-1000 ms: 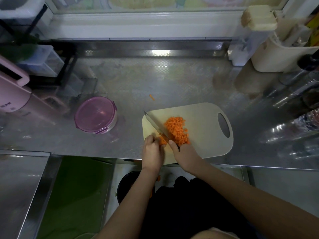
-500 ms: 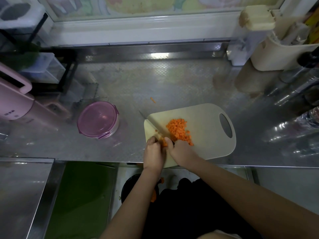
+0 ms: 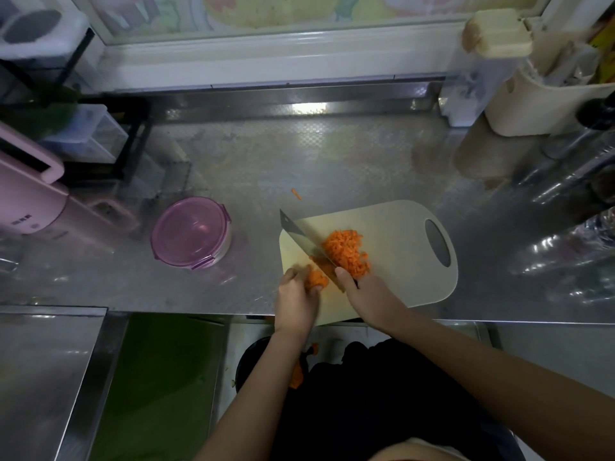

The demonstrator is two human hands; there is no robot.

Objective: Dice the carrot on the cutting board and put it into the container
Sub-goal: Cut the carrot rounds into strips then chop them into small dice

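My right hand (image 3: 367, 296) has its grip wrapped around the knife (image 3: 304, 239), blade pointing to 10 o'clock across the cutting board (image 3: 396, 261). My left hand (image 3: 296, 299) pinches the uncut carrot piece (image 3: 316, 277) at the board's 7 o'clock corner. Diced carrot (image 3: 347, 251) is heaped just right of the blade. The lidded container (image 3: 190, 237) sits on the counter (image 3: 332, 161) at 9 o'clock.

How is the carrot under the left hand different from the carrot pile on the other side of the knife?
The carrot under the left hand is a small bunch not yet diced, while the pile is already in small dice. The bunch is held by fingers at the near left part of the cutting board; the pile lies free, right of the knife. The pile is clearly bigger. Both are orange and on the board.
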